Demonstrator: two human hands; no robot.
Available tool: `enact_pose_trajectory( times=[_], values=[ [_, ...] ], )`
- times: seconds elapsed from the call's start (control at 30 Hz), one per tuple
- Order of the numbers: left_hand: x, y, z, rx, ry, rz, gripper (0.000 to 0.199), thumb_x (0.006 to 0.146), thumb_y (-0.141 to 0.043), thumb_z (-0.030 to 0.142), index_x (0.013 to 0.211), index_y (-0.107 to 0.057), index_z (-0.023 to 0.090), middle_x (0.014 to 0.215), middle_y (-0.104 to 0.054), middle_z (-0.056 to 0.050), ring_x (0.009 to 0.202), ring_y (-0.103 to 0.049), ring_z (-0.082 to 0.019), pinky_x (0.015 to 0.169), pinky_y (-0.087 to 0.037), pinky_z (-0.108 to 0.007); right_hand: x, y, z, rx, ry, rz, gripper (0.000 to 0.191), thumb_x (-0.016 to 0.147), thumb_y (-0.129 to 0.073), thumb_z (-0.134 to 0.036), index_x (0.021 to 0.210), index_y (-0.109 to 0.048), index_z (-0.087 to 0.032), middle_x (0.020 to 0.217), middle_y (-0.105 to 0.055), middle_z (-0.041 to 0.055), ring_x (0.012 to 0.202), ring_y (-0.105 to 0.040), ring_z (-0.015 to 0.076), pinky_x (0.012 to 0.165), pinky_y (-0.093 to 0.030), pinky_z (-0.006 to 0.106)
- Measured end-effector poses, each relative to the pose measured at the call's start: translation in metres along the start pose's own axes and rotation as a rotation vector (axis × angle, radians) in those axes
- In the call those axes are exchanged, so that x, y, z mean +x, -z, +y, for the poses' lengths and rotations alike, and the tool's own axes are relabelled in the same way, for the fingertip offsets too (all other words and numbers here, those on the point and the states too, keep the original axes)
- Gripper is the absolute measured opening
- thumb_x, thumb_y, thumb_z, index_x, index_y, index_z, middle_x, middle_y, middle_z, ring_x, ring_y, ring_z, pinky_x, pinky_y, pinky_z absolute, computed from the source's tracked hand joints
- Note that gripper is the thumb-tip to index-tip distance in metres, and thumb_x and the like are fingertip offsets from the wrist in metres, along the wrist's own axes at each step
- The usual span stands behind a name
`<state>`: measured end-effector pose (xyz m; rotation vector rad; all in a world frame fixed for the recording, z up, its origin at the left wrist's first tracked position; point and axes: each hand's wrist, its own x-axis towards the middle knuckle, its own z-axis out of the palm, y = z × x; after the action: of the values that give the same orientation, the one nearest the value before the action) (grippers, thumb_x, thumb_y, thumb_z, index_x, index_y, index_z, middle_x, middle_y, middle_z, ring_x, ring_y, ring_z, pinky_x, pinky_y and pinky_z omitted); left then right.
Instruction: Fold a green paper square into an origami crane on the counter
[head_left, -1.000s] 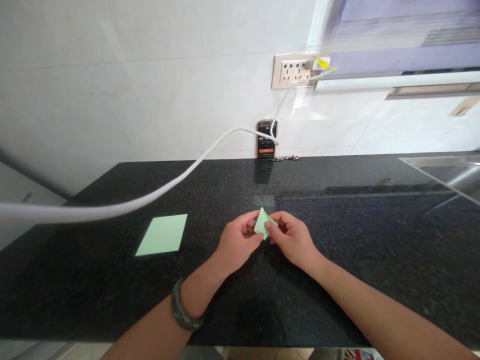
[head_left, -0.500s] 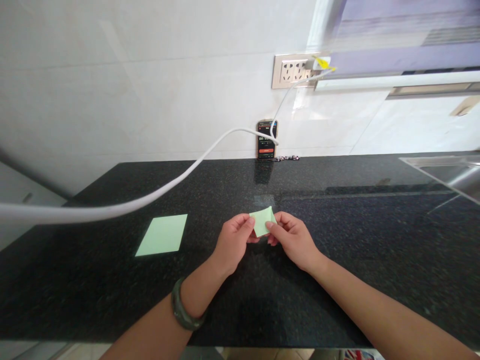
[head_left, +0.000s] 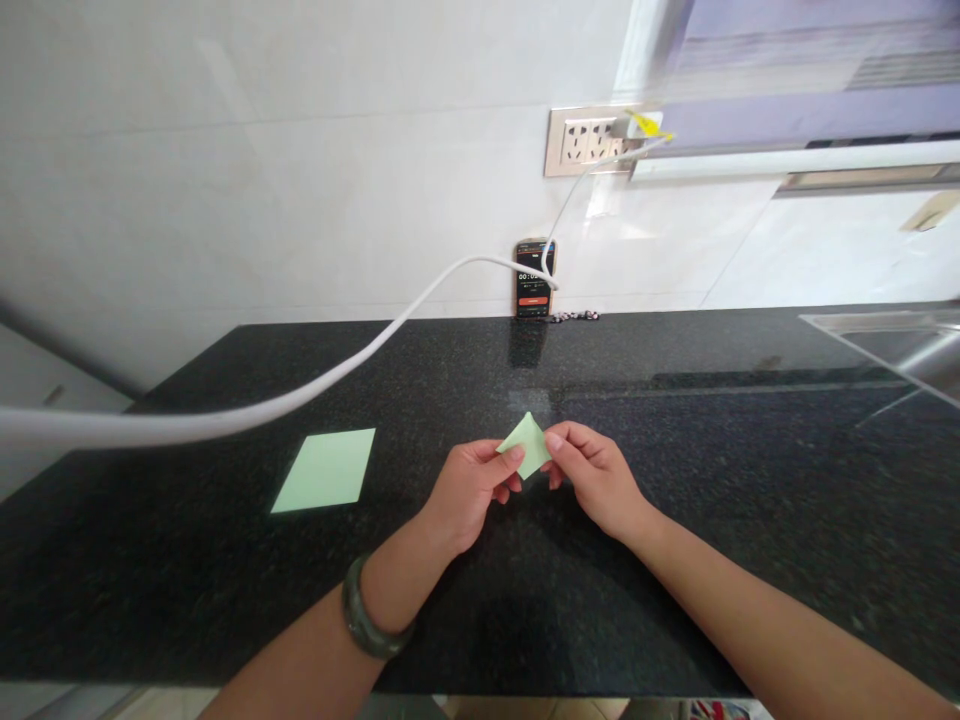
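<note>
A small folded piece of light green paper (head_left: 530,446) is held up above the dark countertop, one corner pointing away from me. My left hand (head_left: 474,490) pinches its left side, thumb on top and fingers curled beneath. At its right corner my right hand (head_left: 592,475) grips it between thumb and fingers. The undersides of the paper are hidden. To the left of my hands, a flat green square sheet (head_left: 326,470) lies on the counter. A dark bangle (head_left: 367,615) circles my left wrist.
The black speckled countertop (head_left: 187,560) meets a white tiled wall. A phone (head_left: 533,280) leans there beside a beaded strap (head_left: 576,316). A white cable (head_left: 337,375) runs across the view to a wall socket (head_left: 585,140). A sink (head_left: 900,345) is at the right.
The folded paper has turned so a corner points away from me. My left thumb has moved right onto its middle, and my right thumb has shifted to its right corner.
</note>
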<state>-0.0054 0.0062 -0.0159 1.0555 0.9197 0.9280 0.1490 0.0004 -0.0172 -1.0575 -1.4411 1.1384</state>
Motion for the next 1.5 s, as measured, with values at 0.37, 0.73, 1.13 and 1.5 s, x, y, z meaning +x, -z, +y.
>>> enact_pose_trajectory(
  times=[0.37, 0.73, 1.13, 1.5],
  values=[
    [0.002, 0.002, -0.001, 0.007, 0.025, -0.009, 0.028, 0.066, -0.064, 0.039, 0.072, -0.063, 0.012, 0.055, -0.052, 0.000, 0.050, -0.045, -0.008, 0.046, -0.031, -0.020, 0.001, 0.006, -0.005, 0.049, -0.028, -0.037, 0.022, 0.077, -0.054, -0.038, 0.077, -0.058, -0.017, 0.058, -0.051, -0.0019, 0.049, -0.045, 0.0083, 0.048, -0.039, 0.022],
    [0.002, 0.002, 0.000, 0.000, -0.002, -0.004, 0.029, 0.066, -0.064, 0.041, 0.070, -0.062, 0.012, 0.058, -0.052, -0.001, 0.053, -0.045, -0.008, 0.047, -0.032, -0.019, 0.001, 0.007, -0.007, 0.040, -0.047, -0.079, 0.021, 0.077, -0.054, -0.037, 0.078, -0.058, -0.016, 0.057, -0.051, -0.0026, 0.049, -0.046, 0.0079, 0.048, -0.040, 0.021],
    [0.003, 0.002, 0.001, -0.002, 0.009, 0.021, 0.030, 0.066, -0.065, 0.040, 0.075, -0.064, 0.012, 0.059, -0.054, -0.001, 0.052, -0.047, -0.008, 0.046, -0.034, -0.019, 0.003, 0.011, -0.002, 0.017, -0.062, -0.074, 0.025, 0.081, -0.048, -0.036, 0.077, -0.061, -0.015, 0.054, -0.051, -0.0014, 0.050, -0.048, 0.0093, 0.051, -0.042, 0.023],
    [0.002, 0.002, -0.002, -0.057, 0.078, 0.006, 0.024, 0.070, -0.063, 0.032, 0.084, -0.063, 0.012, 0.070, -0.064, -0.004, 0.053, -0.060, -0.010, 0.048, -0.044, -0.018, 0.003, 0.012, -0.001, -0.105, 0.005, -0.008, 0.014, 0.079, -0.048, -0.025, 0.084, -0.058, -0.017, 0.067, -0.056, -0.0001, 0.058, -0.051, 0.0107, 0.055, -0.043, 0.024]
  ],
)
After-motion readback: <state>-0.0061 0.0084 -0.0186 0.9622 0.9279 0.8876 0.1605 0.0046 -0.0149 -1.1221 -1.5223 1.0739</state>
